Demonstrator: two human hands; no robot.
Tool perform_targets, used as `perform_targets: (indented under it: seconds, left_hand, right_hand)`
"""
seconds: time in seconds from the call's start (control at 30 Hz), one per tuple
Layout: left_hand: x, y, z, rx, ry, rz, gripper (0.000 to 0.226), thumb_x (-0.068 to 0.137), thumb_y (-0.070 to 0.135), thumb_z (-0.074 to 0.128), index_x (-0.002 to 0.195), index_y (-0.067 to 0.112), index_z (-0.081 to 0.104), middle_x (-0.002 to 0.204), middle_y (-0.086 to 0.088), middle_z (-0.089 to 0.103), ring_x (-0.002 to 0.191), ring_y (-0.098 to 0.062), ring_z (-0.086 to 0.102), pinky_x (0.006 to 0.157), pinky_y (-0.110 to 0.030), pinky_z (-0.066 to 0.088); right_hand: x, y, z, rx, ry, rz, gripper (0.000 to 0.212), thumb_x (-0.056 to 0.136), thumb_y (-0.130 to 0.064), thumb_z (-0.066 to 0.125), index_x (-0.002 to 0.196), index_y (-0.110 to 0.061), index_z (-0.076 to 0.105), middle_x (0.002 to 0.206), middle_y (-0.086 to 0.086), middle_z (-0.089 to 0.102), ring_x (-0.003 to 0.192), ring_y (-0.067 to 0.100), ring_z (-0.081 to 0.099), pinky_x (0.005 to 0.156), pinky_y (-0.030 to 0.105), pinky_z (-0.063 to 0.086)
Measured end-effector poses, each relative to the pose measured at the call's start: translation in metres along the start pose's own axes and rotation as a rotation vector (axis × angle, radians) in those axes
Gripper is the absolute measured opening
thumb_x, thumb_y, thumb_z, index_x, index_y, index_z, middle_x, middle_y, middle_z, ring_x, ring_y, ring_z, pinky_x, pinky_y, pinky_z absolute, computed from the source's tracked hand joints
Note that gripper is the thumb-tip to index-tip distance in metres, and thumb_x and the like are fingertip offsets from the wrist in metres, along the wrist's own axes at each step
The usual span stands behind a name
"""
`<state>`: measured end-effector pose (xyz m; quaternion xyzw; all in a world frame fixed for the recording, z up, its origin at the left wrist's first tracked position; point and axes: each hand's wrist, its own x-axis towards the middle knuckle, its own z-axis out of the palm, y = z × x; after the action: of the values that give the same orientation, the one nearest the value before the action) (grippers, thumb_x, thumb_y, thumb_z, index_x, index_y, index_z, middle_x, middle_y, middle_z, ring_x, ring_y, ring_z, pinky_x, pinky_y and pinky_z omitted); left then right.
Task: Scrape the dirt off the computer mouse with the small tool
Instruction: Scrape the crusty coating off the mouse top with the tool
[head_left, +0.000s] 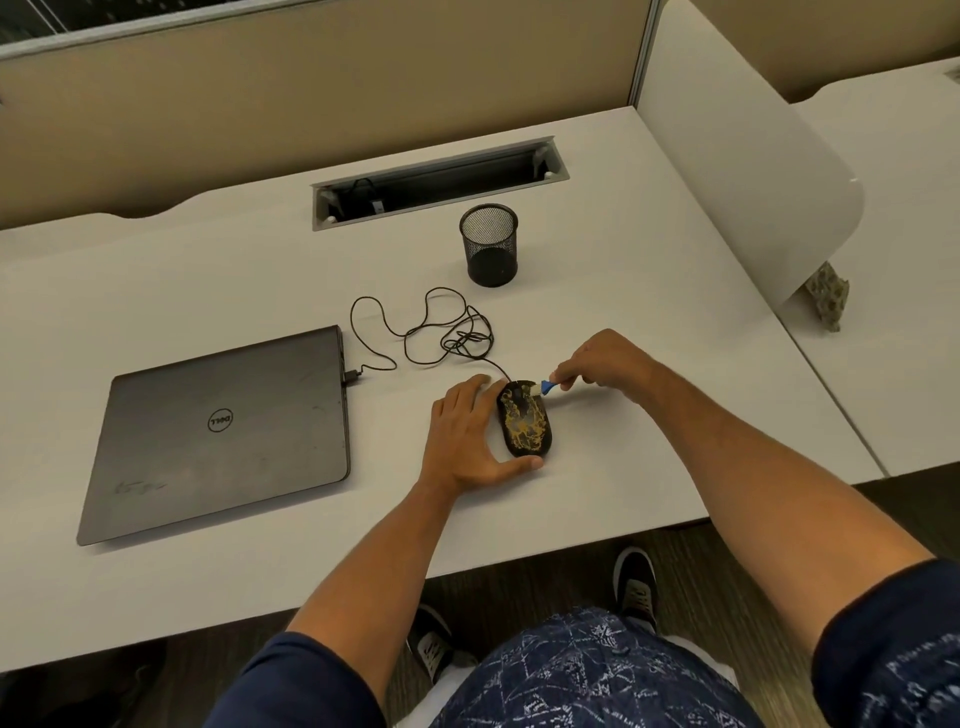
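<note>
Mouse (523, 418) sits at 3 o'clock from the laptop (223, 431), braced by the flat, spread left hand (467, 431), tool (547, 387) pinched in the right hand (605, 364) at the mouse's 1 o'clock (short, shallow strokes are probably best).

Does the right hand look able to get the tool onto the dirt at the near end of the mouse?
Probably yes: the right hand holds the tool at the mouse's far end, and its top lies uncovered.
</note>
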<state>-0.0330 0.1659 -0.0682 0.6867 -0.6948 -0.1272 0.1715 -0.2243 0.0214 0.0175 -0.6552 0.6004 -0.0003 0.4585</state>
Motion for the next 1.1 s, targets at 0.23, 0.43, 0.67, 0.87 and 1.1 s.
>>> perform_targets:
  seconds: [0.23,0.43,0.67,0.87,1.1]
  left_hand:
    - [0.001,-0.001,0.002,0.012,-0.001,0.005,0.115,0.064,0.097,0.053,0.154,0.028,0.035,0.155,-0.003,0.039,0.14,-0.023,0.037,0.111,-0.041,0.035]
    - [0.001,-0.001,0.003,0.021,-0.003,0.002,0.114,0.064,0.097,0.053,0.154,0.028,0.035,0.155,-0.003,0.039,0.141,-0.024,0.037,0.111,-0.042,0.035]
    - [0.001,-0.003,0.004,0.038,-0.001,0.007,0.115,0.064,0.097,0.053,0.154,0.028,0.035,0.155,-0.003,0.039,0.141,-0.024,0.037,0.112,-0.042,0.035]
    - [0.001,-0.002,0.004,0.038,0.007,0.016,0.115,0.064,0.1,0.046,0.154,0.027,0.037,0.153,-0.004,0.041,0.139,-0.025,0.039,0.11,-0.043,0.037]
    - [0.001,-0.003,0.004,0.042,0.006,0.017,0.116,0.064,0.1,0.046,0.153,0.027,0.036,0.153,-0.004,0.041,0.139,-0.024,0.039,0.11,-0.042,0.035]
  right_hand:
    - [0.002,-0.008,0.0,-0.041,0.054,-0.126,0.028,0.083,-0.032,0.077,0.086,-0.005,0.081,0.09,0.01,0.072,0.087,0.02,0.059,0.084,0.04,0.049]
    - [0.001,-0.009,0.008,-0.047,-0.003,-0.093,0.024,0.081,-0.03,0.079,0.084,-0.005,0.081,0.089,0.006,0.072,0.085,0.017,0.059,0.083,0.034,0.047]
    - [0.001,-0.003,-0.009,-0.076,0.043,-0.07,0.017,0.078,-0.026,0.08,0.074,-0.009,0.08,0.068,-0.003,0.067,0.074,0.014,0.058,0.063,0.026,0.042]
    - [0.0,-0.005,0.004,0.006,0.007,-0.128,0.017,0.074,-0.028,0.083,0.062,-0.017,0.077,0.07,0.002,0.07,0.068,0.01,0.056,0.06,0.025,0.042]
    - [0.002,-0.002,-0.008,-0.107,0.048,-0.045,0.017,0.075,-0.024,0.08,0.077,-0.006,0.081,0.075,0.004,0.072,0.072,0.015,0.057,0.062,0.026,0.041]
